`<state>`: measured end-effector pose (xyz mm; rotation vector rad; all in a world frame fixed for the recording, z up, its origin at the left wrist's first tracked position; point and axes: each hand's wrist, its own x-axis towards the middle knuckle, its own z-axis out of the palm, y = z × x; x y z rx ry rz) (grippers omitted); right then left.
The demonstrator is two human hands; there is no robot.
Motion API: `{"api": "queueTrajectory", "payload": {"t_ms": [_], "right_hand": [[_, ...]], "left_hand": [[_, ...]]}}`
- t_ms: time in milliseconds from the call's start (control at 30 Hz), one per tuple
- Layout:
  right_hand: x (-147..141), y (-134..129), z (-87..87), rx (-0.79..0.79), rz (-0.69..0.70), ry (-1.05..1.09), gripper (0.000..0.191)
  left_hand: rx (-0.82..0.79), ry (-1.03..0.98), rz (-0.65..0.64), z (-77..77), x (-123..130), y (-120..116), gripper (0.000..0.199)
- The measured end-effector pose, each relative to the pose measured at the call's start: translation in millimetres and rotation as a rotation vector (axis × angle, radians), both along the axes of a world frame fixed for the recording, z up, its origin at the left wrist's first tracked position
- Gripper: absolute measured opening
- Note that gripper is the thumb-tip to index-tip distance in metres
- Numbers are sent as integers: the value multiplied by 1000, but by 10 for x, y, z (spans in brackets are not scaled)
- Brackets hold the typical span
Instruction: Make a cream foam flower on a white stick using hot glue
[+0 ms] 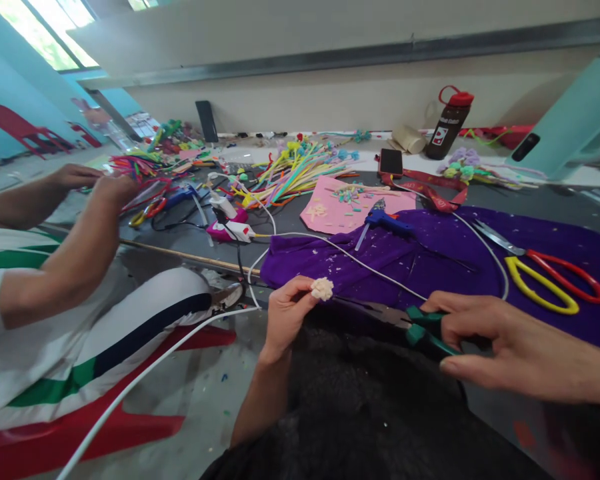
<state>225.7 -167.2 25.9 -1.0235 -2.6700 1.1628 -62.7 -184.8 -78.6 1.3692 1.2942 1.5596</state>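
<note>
A small cream-coloured fuzzy flower (pixel 322 289) is pinched between the thumb and fingers of my left hand (pixel 286 317), just past the front edge of the purple cloth (pixel 300 260). My right hand (pixel 510 340) grips a pair of green-handled pliers (pixel 427 333), whose jaws point left toward the flower but stay apart from it. On the cloth rest large scissors (pixel 540 267) with one red and one yellow handle, beyond my right hand. A blue glue gun (pixel 387 223) lies across the cloth and the pink sheet (pixel 313 223), which carries small cut pieces.
A white cable (pixel 365 263) runs over the cloth. Behind lie a pile of coloured pipe cleaners (pixel 290 177), a phone (pixel 391 162) and a dark bottle (pixel 445 127). To the left, a co-worker's hands (pixel 113 190) handle coloured stems beside a power strip (pixel 230 231).
</note>
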Motion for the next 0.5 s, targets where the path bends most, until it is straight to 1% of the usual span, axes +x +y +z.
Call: {"api": "queueTrajectory", "payload": {"t_ms": [67,167,300,500], "right_hand": [[8,-26,-16,2,-11,-7,25],[26,-51,-49,3,-15,-5,28],[38,-45,-91,15,-19,-1,29],[25,-73,-138,103,-45,-9,26]], "left_hand": [[-56,-139,-2,-30,35,-5,4],[-102,-251,-4,-35,81,-12,7],[-132,-300,-11,2,115,-18,11],[-158,-341,-9,24,138,-18,12]]}}
